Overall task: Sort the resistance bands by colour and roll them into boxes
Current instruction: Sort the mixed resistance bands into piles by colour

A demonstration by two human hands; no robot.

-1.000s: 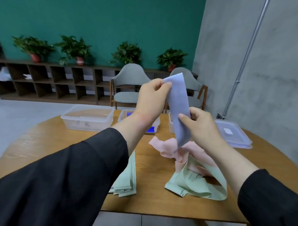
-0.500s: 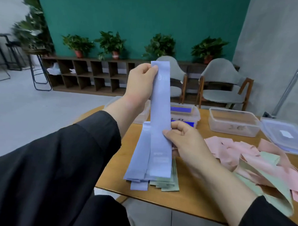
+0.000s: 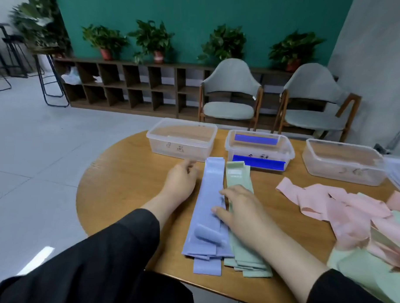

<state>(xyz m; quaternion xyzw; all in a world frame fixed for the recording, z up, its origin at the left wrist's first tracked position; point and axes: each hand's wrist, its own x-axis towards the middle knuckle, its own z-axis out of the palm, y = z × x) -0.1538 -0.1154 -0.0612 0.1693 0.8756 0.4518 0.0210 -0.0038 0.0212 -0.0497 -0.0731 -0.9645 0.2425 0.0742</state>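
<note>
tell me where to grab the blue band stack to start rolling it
Take the blue band stack at its near end, where the band ends overhang the table edge, coming from the person's side. There fingers can slip under the flat layers, and the stack runs lengthwise away, so it can roll toward the boxes. The right hand lies flat mid-stack; the left hand rests beside it.

Matt, smooth rubbery lilac bands (image 3: 209, 210) lie on a satin wood-grain tabletop (image 3: 129, 187); the boxes (image 3: 181, 139) are clear, glossy plastic.
</note>
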